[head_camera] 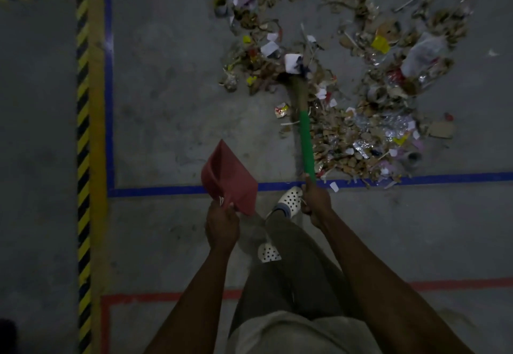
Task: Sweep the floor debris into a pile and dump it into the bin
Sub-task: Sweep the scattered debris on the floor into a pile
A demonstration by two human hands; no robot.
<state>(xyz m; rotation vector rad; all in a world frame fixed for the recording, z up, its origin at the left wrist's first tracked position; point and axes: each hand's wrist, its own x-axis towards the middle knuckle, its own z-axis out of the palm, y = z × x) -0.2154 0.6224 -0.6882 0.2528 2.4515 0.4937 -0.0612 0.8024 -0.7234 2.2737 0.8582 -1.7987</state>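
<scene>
My right hand [315,201] grips the lower end of a green-handled broom [306,143]. Its brown bristle head reaches forward into the floor debris [361,137], with the tip near a white paper scrap at the middle of the mess. The debris is cardboard bits, paper, foil and wrappers spread in a loose ring inside a blue-taped rectangle. My left hand [222,226] holds a red dustpan [230,179] by its handle, raised above the floor to the left of the broom. No bin is in view.
Blue tape [166,189] marks the rectangle's near and left edges. A yellow-and-black hazard stripe [83,131] runs down the left. Red tape [155,296] crosses the floor near my legs. My feet in white perforated clogs [290,201] stand by the blue line.
</scene>
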